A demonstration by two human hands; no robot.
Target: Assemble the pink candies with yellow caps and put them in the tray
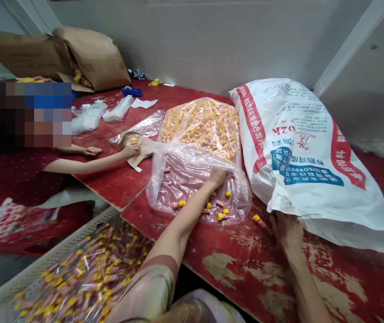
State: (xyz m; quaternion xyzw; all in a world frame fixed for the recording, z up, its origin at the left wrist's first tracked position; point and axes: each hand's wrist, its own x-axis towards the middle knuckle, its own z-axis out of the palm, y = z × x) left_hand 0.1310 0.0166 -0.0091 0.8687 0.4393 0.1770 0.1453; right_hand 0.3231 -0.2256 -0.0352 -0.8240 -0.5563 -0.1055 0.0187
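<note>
A large clear plastic bag (200,128) lies on the red table, its far part filled with small clear tubes with pink contents and yellow caps. My left hand (218,177) reaches into the bag's near part, its fingers mostly hidden by the film and the heap. Several loose tubes lie near that wrist, among them a yellow-capped tube (223,216). My right hand (286,229) is at the near edge of a white printed sack (299,134), its fingers curled, slightly blurred. Another yellow-capped tube (261,221) slants out from those fingertips.
A perforated crate (94,224) of similar tubes stands below the table's left edge. Across it, a co-worker's hand (131,149) touches a tan cloth-like piece (143,150); the other hand (92,151) rests nearby. Brown cardboard boxes (94,58) and plastic packets (119,109) stand behind.
</note>
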